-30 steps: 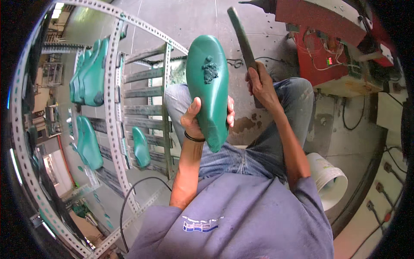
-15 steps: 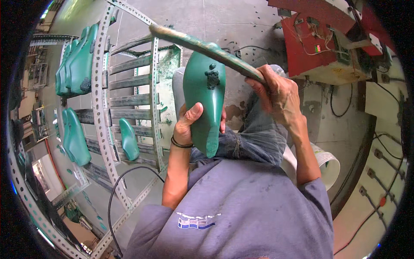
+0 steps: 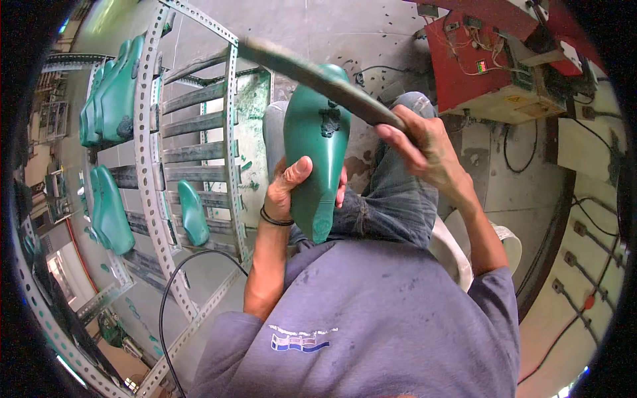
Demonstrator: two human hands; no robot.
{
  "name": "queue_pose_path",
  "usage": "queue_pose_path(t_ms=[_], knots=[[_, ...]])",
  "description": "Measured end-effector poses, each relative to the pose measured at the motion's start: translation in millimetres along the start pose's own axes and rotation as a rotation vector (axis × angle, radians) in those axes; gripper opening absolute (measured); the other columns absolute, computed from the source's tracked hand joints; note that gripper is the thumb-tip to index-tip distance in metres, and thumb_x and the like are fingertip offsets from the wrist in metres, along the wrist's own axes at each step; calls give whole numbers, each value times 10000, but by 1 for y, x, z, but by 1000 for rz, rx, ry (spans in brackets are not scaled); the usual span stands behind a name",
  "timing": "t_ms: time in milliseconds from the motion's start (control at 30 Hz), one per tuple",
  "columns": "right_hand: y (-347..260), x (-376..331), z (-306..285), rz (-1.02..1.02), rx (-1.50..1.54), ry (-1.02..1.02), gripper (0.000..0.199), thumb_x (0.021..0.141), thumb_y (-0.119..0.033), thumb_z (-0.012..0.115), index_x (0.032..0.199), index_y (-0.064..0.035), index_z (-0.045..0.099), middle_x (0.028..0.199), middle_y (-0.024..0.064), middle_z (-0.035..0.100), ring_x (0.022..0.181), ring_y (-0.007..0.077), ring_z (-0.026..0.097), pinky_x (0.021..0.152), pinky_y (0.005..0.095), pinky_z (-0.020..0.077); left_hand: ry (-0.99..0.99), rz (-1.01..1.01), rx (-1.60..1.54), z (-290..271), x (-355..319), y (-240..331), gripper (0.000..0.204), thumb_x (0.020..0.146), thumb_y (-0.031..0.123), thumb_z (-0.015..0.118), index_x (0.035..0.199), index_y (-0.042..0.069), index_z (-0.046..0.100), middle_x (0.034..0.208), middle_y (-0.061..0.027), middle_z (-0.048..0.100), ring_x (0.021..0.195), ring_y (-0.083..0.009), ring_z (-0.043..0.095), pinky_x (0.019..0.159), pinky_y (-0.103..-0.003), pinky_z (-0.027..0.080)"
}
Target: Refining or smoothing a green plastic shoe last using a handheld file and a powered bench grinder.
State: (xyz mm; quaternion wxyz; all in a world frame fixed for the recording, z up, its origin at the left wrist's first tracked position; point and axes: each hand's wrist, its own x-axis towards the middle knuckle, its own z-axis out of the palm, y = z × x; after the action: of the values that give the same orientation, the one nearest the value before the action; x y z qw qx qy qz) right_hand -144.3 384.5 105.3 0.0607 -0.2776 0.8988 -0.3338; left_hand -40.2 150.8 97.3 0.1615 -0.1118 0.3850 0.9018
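My left hand (image 3: pixel 284 189) grips a glossy green shoe last (image 3: pixel 310 142) from below, thumb on its near left side and fingertips showing at its right edge. The wide end points away from me. A rough dark patch (image 3: pixel 330 123) sits on its upper face. In my right hand (image 3: pixel 424 142) is a long flat bar (image 3: pixel 318 81), worn and slightly blurred, its fingers wrapped round the near end. The bar slants across the far part of the last, just beyond the dark patch. Whether it touches the surface, I cannot tell.
On the left a perforated metal rack (image 3: pixel 144 152) with slatted shelves bears several more green lasts (image 3: pixel 113 209). A black cable (image 3: pixel 163 312) loops beside it. Red machinery with exposed wiring (image 3: pixel 464 63) stands at the far right. A white bucket (image 3: pixel 507 247) is by my right arm.
The bar and my right hand have shifted slightly, the bar's far end moving right. The lump above the dark patch shows less now. My left hand keeps the last almost still.
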Motion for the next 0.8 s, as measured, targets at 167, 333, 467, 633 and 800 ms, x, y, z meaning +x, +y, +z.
queue_pose_path(t_ms=[167, 333, 467, 633, 800], knots=[[-17, 1, -23, 100, 357, 66, 319, 978, -343, 667, 858, -71, 554, 588, 39, 443, 530, 180, 464, 500, 355, 368, -17, -31, -67, -6, -2, -5, 579, 949, 473, 636, 1145, -70, 586, 905, -205, 669, 701, -274, 679, 624, -378, 576], [-9, 1, -18, -32, -39, -12, 260, 952, -335, 679, 901, -102, 574, 632, 129, 563, 568, 346, 565, 534, 443, 440, 32, -52, 21, -10, -5, -6, 557, 943, 473, 651, 1148, -42, 597, 911, -179, 682, 708, -253, 683, 636, -370, 580], [-11, -2, -12, -42, -120, -82, 284, 958, -372, 655, 904, -113, 554, 639, 127, 593, 616, 361, 631, 539, 463, 468, 14, -25, 40, -11, -6, -4, 566, 939, 480, 658, 1150, -41, 596, 910, -178, 682, 706, -248, 684, 635, -366, 580], [-8, -9, -1, 106, 133, -230, 320, 983, -390, 636, 889, -96, 550, 593, 101, 520, 510, 271, 521, 493, 398, 404, 52, -23, 67, -16, -13, -5, 572, 945, 478, 648, 1148, -54, 595, 916, -186, 680, 693, -252, 681, 624, -361, 578], [-22, -11, -11, 399, 951, -221, 300, 1003, -356, 633, 954, -65, 577, 593, 63, 334, 515, 102, 377, 474, 337, 318, 9, -61, 13, -26, -6, -11, 643, 942, 538, 601, 1142, -73, 587, 945, -202, 660, 715, -271, 679, 620, -378, 575]])
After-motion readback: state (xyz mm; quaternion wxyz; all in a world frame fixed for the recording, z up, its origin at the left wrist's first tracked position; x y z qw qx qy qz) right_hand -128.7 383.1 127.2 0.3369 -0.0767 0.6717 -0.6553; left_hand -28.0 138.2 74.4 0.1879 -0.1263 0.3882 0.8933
